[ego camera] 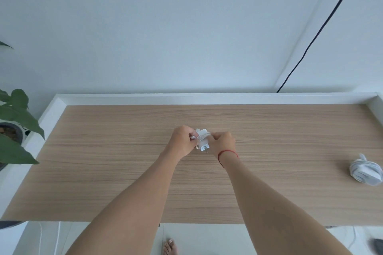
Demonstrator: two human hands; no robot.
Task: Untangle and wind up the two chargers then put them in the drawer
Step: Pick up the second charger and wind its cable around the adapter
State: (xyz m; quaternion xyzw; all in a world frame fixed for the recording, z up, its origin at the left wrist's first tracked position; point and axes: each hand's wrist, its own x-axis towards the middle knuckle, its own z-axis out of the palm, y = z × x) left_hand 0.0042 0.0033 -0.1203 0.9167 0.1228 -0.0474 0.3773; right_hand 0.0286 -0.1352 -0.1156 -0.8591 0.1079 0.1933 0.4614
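A: What do we see, biggest first?

B: Wood-grain surface (124,172) with a white rim, wall behind it. Plant (16,122) off the left edge, black cable (323,27) running down the wall at right.

A: Our hands?

B: Both over mid-surface. Left hand (182,141) and right hand (222,144) are each closed on the white charger (202,141) between them, cord wrapped round its body, prongs pointing toward us. Red string (227,153) on the right wrist.

A: Grip?

B: Both curled tight on it, left fingers pinching the cord end.

A: Second charger?

B: Wound charger (365,172) lies on the surface at far right, well apart. We see no drawer in frame.
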